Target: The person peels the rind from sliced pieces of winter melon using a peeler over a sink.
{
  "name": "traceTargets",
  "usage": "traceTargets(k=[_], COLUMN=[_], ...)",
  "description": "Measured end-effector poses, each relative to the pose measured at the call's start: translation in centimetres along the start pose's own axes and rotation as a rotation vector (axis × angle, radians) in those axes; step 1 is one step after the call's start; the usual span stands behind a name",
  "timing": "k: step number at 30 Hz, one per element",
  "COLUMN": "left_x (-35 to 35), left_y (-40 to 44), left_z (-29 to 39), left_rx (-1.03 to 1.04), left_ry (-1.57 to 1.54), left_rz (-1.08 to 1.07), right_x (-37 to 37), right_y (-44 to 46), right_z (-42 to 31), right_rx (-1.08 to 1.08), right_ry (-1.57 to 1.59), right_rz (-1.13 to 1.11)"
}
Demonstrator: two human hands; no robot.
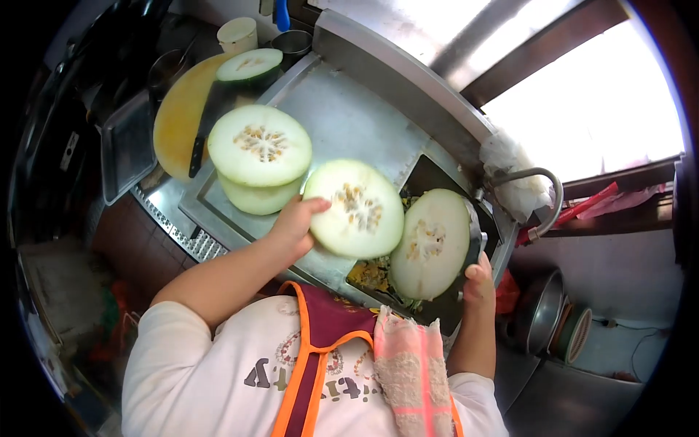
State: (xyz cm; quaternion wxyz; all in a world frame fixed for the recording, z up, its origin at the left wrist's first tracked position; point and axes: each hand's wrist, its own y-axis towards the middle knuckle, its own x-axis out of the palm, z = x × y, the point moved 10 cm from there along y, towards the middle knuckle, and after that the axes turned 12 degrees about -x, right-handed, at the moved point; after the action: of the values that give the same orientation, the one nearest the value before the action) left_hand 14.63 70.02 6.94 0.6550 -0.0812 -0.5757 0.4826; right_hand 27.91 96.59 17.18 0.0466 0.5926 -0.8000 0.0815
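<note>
My left hand grips the left edge of a thick winter melon slice, its thumb on the pale cut face and its fingers mostly hidden. Against that slice on the right leans another winter melon piece, tilted over the sink, with dark rind along its far right edge. My right hand is closed beside this rind. Something narrow and pale shows at its fingers, too unclear to name. Left of my left hand, a winter melon slice with seeds lies stacked on another pale slice.
A yellow round cutting board bears a black-handled knife and a dark-rinded melon piece. Scraps lie in the sink. A curved faucet rises at the right; a metal tray is far left.
</note>
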Motion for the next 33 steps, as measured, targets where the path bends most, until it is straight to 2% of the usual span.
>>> traceTargets(k=[4,8,11,14,18,21,24,27,30,32,33], left_x=[1.9,4.7,6.5,6.8,12.6,14.8,14.9,13.4,10.4,9.1,8.5], left_y=[6.6,9.4,7.5,6.9,0.6,-4.7,-7.1,-8.5,-8.6,-8.9,-9.1], left_z=[1.9,5.3,6.0,4.2,0.1,-1.6,-0.8,-1.3,-1.6,-1.1,-1.1], left_rx=[0.085,0.249,0.189,0.144,-0.066,0.037,0.186,0.203,0.035,0.145,0.185], left_ry=[-0.193,-0.409,-0.385,-0.055,0.601,1.104,1.7,1.822,1.756,1.653,1.619], left_rz=[0.061,0.081,0.172,0.165,-0.443,-0.75,-0.642,-0.707,-0.583,-0.521,-0.5], right_x=[0.1,0.6,0.4,0.5,3.7,6.4,9.4,12.5,13.2,11.1,10.8], right_y=[-2.2,-4.2,-5.8,-6.1,-5.1,-4.0,-2.9,-2.2,-2.4,-2.4,-2.1], right_z=[-2.8,-4.3,-3.9,-2.8,-2.8,-2.3,-2.6,-2.1,1.3,4.1,4.0], right_rx=[-0.046,-0.062,-0.065,-0.023,0.01,-0.035,-0.079,-0.043,0.124,0.295,0.286], right_ry=[0.001,0.091,0.102,0.116,0.093,0.024,-0.149,-0.222,-0.144,-0.179,-0.049], right_rz=[-0.041,0.031,0.047,-0.025,-0.144,-0.321,-0.539,-0.717,-0.782,-0.705,-0.598])
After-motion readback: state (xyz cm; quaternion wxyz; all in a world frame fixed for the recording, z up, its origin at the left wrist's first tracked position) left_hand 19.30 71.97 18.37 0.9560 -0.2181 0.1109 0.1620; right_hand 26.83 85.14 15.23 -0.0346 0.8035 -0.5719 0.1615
